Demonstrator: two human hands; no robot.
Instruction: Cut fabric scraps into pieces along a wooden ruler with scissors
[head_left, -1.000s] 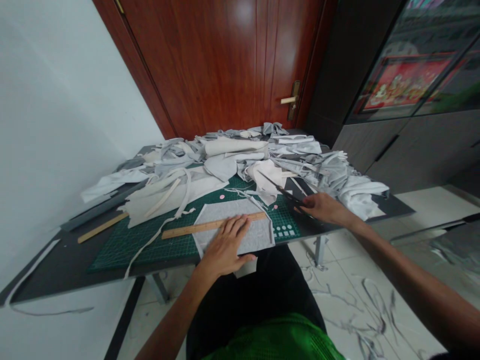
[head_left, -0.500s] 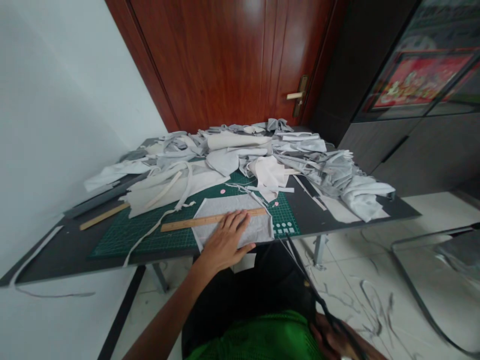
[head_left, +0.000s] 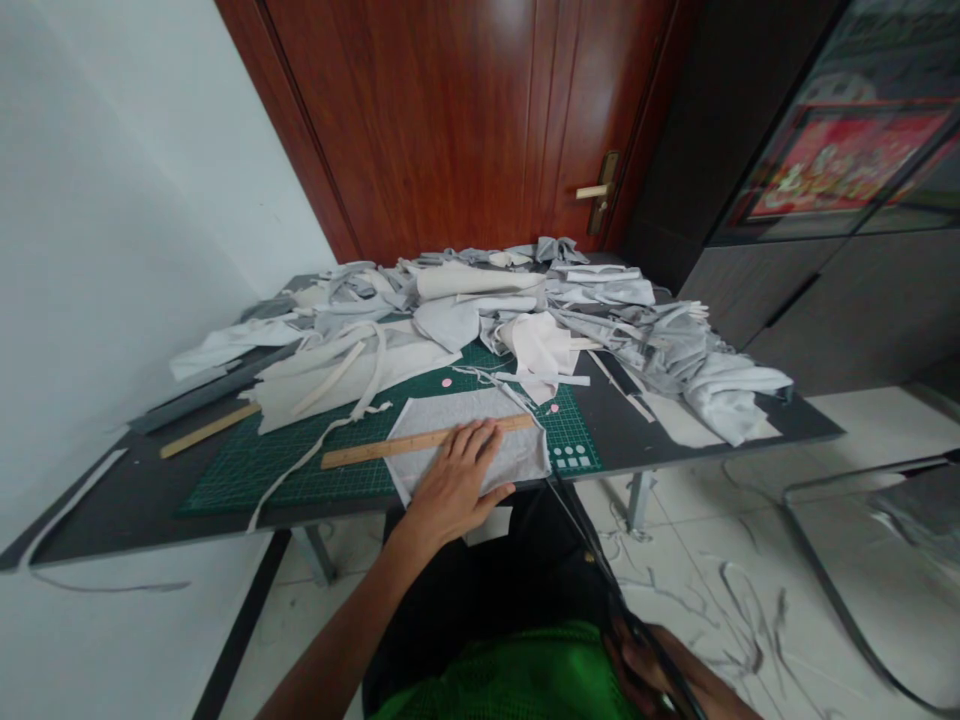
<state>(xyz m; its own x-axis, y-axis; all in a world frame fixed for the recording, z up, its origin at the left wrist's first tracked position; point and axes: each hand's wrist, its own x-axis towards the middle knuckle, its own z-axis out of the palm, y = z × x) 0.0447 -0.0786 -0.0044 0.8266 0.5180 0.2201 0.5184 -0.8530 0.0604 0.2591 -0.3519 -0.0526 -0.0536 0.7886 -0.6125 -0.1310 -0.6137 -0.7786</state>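
Note:
Flat on a wooden ruler [head_left: 375,450] and a light grey piece of fabric [head_left: 517,457] lies my left hand [head_left: 457,480], its fingers stretched out and pressing down. The ruler crosses the fabric, which rests on a green cutting mat [head_left: 300,487] at the table's near edge. Low on the right, my right hand [head_left: 645,660] is closed around the handles of long dark scissors [head_left: 600,560]. The blades point up and left, their tips at the right corner of the fabric. Part of the handles is hidden by the fingers.
Heaps of grey and white cloth [head_left: 480,290] cover the back of the dark table [head_left: 97,510]. A second wooden ruler [head_left: 210,430] lies to the left. Fabric strips litter the floor [head_left: 690,600], and a metal-framed chair [head_left: 817,580] stands at right.
My right hand and the scissors have shifted left and up, bringing the tips to the fabric's right corner. My left hand stays in place on the ruler.

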